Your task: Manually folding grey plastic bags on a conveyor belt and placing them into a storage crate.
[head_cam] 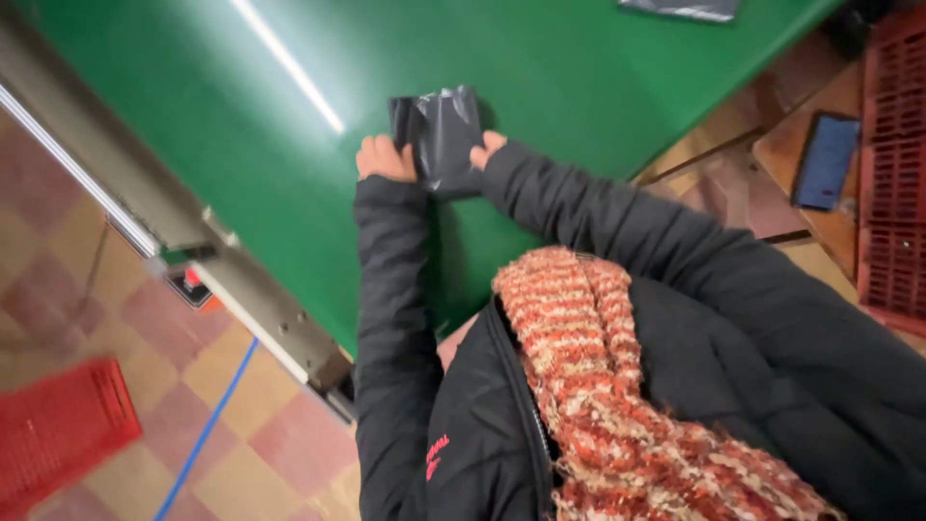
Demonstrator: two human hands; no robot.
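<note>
Black plastic parcel (439,138) between both closed hands

Your left hand (384,157) and right hand (487,147) flank the bag (442,135) on the table (579,77), near its edge.

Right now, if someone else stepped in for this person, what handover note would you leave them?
Left hand: grips the left edge of the black plastic packet.
Right hand: holds the packet's right edge; mostly hidden by the sleeve.
The packet lies on the green table, held between both hands, looking folded or wrapped shut.
Nearby: another dark bag at the table's far edge, a red crate on the floor to the left, red crates and a phone to the right.
Done: packet gathered in hand. Left: still in both hands, not released.
</note>
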